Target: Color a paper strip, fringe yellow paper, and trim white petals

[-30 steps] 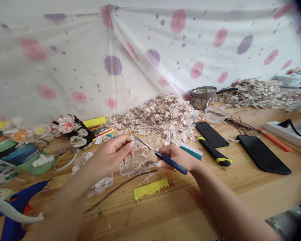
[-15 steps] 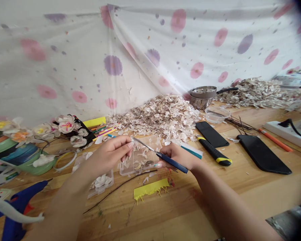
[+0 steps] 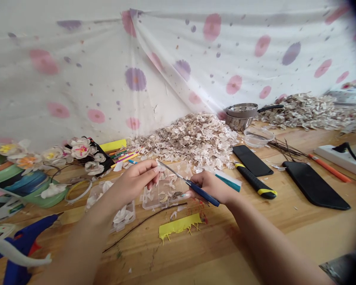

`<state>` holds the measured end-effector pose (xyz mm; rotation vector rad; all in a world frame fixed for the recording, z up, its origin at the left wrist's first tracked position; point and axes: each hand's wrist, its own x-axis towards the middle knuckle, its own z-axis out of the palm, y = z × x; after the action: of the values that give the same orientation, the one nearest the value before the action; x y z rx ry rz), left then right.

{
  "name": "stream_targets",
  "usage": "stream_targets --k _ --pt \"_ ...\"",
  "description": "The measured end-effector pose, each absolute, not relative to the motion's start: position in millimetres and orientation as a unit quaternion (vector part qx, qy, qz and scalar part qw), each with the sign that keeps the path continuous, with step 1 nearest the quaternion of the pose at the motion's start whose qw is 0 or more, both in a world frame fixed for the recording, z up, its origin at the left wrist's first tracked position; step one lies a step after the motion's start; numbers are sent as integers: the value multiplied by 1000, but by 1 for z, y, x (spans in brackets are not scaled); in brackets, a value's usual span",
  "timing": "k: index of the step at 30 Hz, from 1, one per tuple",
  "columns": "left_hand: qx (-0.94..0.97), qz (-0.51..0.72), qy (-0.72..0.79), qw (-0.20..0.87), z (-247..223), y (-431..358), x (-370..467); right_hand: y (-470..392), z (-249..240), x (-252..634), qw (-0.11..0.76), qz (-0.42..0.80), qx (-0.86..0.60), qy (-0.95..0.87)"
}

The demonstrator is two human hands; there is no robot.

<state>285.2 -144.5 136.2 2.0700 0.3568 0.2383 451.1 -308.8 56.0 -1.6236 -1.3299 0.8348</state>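
Observation:
My right hand (image 3: 206, 184) is wrapped round the dark blue handles of slim scissors (image 3: 176, 172), whose silver blades point up and left. At the blade tips, my left hand (image 3: 144, 174) pinches a small pale petal-like flake (image 3: 160, 169), mostly hidden by the fingers. Below both hands lies a clear divided plastic box (image 3: 150, 202) with loose flakes in it. A second clear box (image 3: 132, 217) holding white petals is partly behind my left forearm. In front, a thin dark twig (image 3: 136, 226) and a fringed yellow strip (image 3: 179, 226) rest on the wooden table.
Behind the boxes rises a large flake heap (image 3: 192, 138). Metal bowls (image 3: 240, 116), a black phone (image 3: 250, 160), a black-yellow cutter (image 3: 255, 180) and another black slab (image 3: 316, 184) lie right. Finished-looking flowers (image 3: 80, 148) and a blue glue gun (image 3: 20, 245) are left.
The whole view has shifted slightly right and down. The scissors' handles sit a little nearer the right palm; both hands keep their grip at the same spot.

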Motion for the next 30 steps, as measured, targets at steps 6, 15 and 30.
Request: stream_targets --k 6,15,30 --pt "842 116 148 506 132 -145 290 -308 55 451 438 347 -647 -518" --pt "846 107 153 499 136 -150 288 -308 57 450 438 329 -659 -516" --pt "793 -56 140 590 117 -160 296 -302 59 434 631 356 -556 -407"
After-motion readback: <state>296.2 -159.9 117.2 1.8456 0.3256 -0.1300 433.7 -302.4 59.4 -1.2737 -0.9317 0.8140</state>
